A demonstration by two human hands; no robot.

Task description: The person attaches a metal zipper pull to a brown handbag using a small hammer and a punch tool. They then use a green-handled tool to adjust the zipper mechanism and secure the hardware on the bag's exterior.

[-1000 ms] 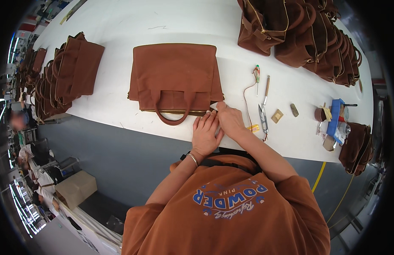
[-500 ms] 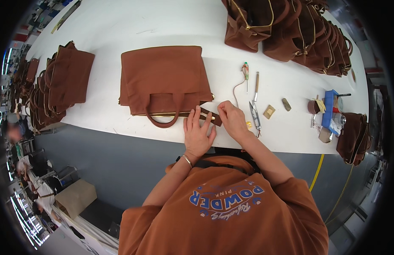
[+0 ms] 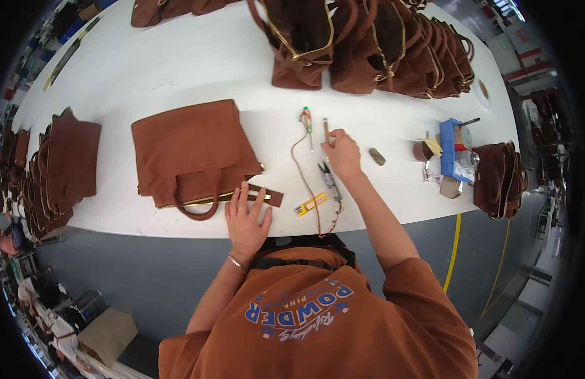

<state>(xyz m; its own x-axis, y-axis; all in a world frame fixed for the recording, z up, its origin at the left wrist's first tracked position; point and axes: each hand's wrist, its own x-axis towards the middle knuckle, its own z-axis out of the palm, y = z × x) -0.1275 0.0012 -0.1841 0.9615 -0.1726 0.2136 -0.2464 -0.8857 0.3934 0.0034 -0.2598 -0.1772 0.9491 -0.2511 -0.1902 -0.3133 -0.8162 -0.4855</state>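
A brown handbag lies flat at the left front of the table, its handle toward me. My left hand is open, its spread fingers resting on the brown zip end tab beside the handle. Farther right, my right hand is closed, fingertips pinched at the lower part of a slim wooden-handled tool; the tool's lower end is hidden. Near that hand lie thread snips, a yellow lighter, a green-topped awl with a cord, and a dark greenish block.
Brown bags with open zips line the back of the table. More bags stand at the left, and one bag at the right. A blue tray of small supplies sits near the right end. Grey floor shows below the front edge.
My right hand has left the zip tab and moved right and away to the wooden-handled tool, uncovering the lighter. My left hand stays on the tab. The whole view has shifted.
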